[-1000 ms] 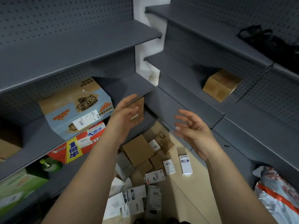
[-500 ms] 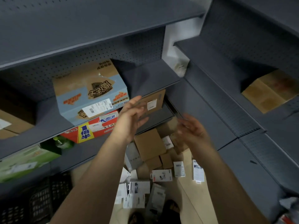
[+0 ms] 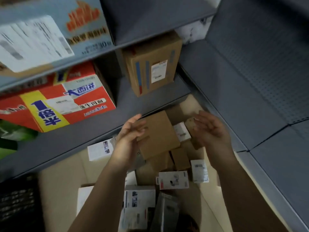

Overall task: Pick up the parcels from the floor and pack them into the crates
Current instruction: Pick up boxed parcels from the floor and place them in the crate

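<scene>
Reaching down over the floor (image 3: 61,181), both bare hands hang above a heap of parcels (image 3: 173,180) lying in the corner where the two grey shelf units meet. The left hand (image 3: 128,141) has its fingers (image 3: 133,120) loosely spread and a little bent, palm turned inward, and grips nothing. They overlap the left edge of a square brown parcel (image 3: 160,138) on top of the heap, but the blur hides whether they touch it. The right hand (image 3: 213,133) faces it from the other side, fingers also apart and lightly curved, holding nothing. A small brown parcel (image 3: 190,123) sits just beside its fingertips.

Around the square parcel lie more brown boxes and several white ones: a white labelled parcel (image 3: 99,149) near the front edge of the bottom shelf (image 3: 75,141), and a small white packet (image 3: 199,170) toward the right shelf unit. A black crate (image 3: 16,206) stands on the floor at the far left, under that shelf and well apart from the heap.

On the shelf sit a red carton (image 3: 55,106) and, toward the corner, an upright brown carton (image 3: 153,64) with a white label. A blue carton (image 3: 50,30) stands on the shelf above.
</scene>
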`<state>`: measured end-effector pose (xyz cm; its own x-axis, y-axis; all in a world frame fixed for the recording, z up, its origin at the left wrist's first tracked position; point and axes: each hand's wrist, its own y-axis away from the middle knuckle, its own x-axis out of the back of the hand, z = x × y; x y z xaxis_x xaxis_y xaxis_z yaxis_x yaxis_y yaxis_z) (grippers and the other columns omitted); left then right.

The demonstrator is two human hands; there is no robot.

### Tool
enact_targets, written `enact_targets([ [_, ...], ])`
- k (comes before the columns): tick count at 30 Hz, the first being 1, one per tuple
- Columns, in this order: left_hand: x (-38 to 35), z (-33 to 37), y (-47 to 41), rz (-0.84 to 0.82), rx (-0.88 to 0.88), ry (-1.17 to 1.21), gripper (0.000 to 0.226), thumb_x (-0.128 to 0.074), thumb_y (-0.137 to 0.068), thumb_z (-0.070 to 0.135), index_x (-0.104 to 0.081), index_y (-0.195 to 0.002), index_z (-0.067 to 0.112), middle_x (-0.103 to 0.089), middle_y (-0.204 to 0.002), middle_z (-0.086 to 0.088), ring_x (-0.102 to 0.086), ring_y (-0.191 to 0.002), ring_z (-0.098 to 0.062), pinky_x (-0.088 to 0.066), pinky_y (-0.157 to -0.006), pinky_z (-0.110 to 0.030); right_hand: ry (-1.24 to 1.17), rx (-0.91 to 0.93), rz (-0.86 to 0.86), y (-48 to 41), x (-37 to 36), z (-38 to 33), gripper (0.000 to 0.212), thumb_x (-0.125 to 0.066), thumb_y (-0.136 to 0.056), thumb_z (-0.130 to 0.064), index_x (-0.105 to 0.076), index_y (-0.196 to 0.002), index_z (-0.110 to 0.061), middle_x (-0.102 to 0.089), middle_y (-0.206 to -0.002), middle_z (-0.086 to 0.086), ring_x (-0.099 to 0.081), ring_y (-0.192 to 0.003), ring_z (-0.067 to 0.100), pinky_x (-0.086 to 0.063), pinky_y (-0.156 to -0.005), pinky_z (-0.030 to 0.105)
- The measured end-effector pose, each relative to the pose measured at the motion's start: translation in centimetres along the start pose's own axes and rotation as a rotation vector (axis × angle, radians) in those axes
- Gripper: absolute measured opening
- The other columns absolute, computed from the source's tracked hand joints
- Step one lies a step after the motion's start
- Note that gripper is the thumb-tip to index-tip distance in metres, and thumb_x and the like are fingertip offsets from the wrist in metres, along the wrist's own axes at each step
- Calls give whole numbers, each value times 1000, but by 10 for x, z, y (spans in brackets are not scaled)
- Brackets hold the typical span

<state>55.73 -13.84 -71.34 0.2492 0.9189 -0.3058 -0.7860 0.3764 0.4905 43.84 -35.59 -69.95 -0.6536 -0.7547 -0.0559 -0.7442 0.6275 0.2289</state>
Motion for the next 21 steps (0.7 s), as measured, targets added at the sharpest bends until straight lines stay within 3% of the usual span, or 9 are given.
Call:
enact_targets([
  [3, 31, -58, -28, 19, -13, -27, 67, -61, -77, 8, -52, -140, 30, -64, -134, -7, -61, -125, -26, -52, -101, -45, 157, -12, -54, -32, -5, 63, 43, -64, -88, 8, -66, -122, -19, -72, -116, -3, -62, -118, 24, -49, -105, 45],
  [6, 44, -94, -48, -8, -44, -52, 73, -60, -74, 10, -47, -143, 30, -66, -130, -5, -63, -121, -22, -52, -101, -44, 362, -45, -164, -40, -16, 113, 37, -67, -92, -11, -66, -109, -44, -66, -114, -16, -58, -116, 9, -51, -98, 35],
  [9, 52, -116, -73, -36, -64, -36, 75, -61, -73, 11, -47, -144, 27, -68, -127, -3, -64, -120, -22, -54, -98, -42, 459, -62, -232, -45, -21, 150, 32, -64, -95, -17, -64, -119, -38, -58, -119, -26, -54, -120, 7, -48, -99, 31],
  [14, 70, -153, -106, -22, -22, -9, 62, -62, -74, 10, -56, -133, 30, -67, -128, -5, -62, -121, -24, -53, -90, -38, 520, -142, -200, -76, -38, 190, 30, -61, -97, -16, -65, -123, -29, -61, -120, -7, -57, -109, 11, -46, -77, 16],
  [18, 81, -170, -122, -4, 33, 66, 47, -45, -97, 3, -52, -137, 26, -62, -130, -6, -58, -123, -26, -51, -92, -39, 441, -233, -158, -89, -29, 227, 24, -61, -97, -15, -69, -117, -26, -66, -119, -4, -61, -109, 13, -50, -94, 28],
  [21, 86, -184, -123, 30, 93, 101, 46, -43, -101, 10, -46, -146, 22, -57, -138, -7, -54, -127, -27, -48, -98, -41, 381, -340, -71, -90, -17, 256, 27, -59, -96, -12, -70, -119, -20, -69, -112, 1, -65, -92, 15, -53, -78, 28],
])
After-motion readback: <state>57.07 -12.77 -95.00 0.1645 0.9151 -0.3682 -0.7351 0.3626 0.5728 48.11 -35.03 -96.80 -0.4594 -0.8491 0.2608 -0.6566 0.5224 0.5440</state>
